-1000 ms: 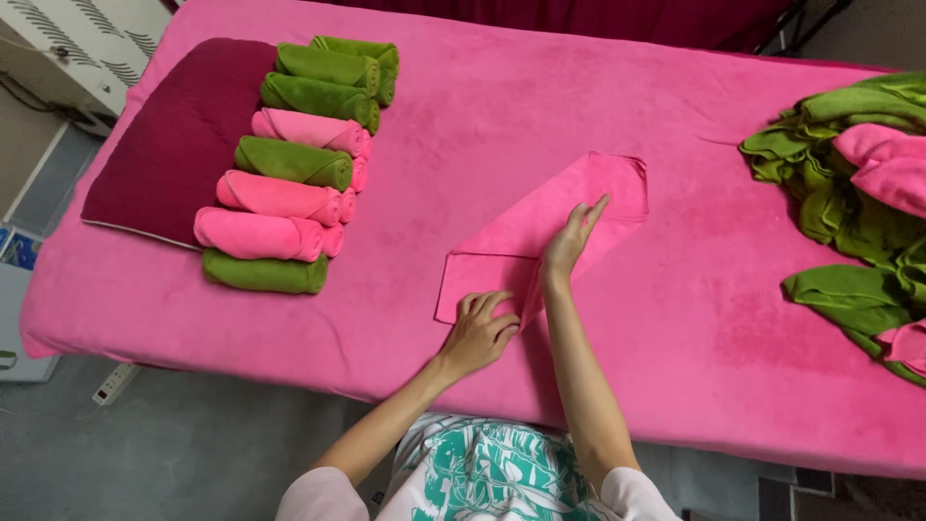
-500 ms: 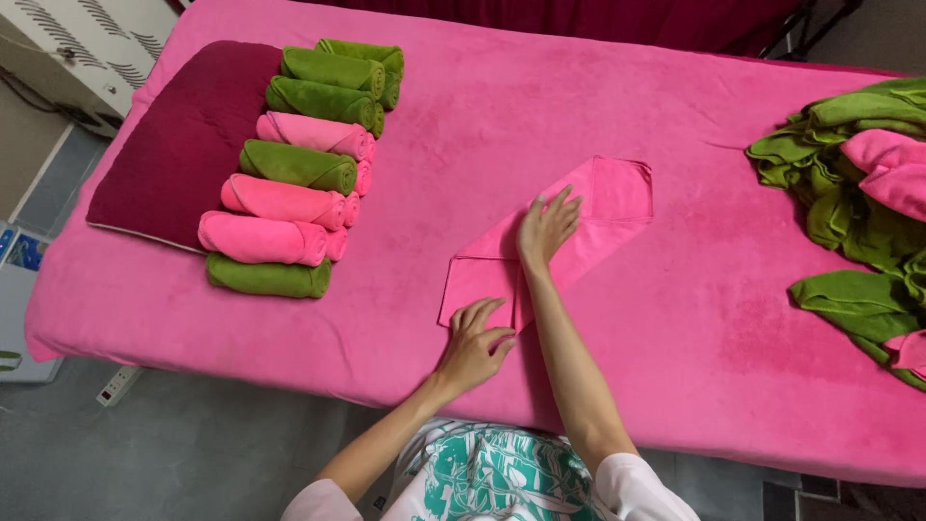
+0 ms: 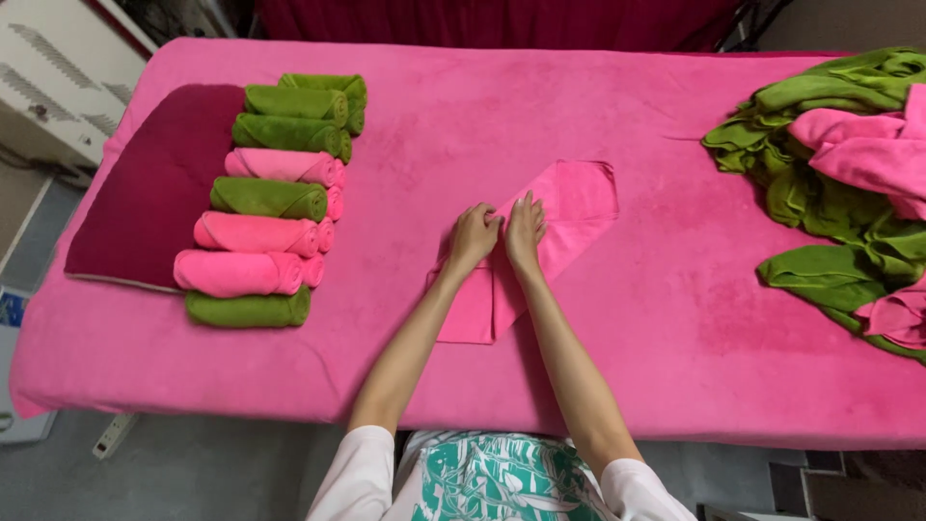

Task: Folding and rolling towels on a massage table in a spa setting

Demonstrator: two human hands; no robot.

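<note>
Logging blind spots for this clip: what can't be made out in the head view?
- Pink towel: the part under the left hand and right hand is covered; whether either has a grip on an edge cannot be told.
- Loose towel pile: cut off by the right frame edge.
- Rolled towels: lower rolls partly hidden by those on top.
- Maroon cushion: right edge covered by the rolls.

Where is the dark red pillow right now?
In the head view, the dark red pillow lies at the far left of the pink table, just left of the row of rolled green and pink towels.
</note>
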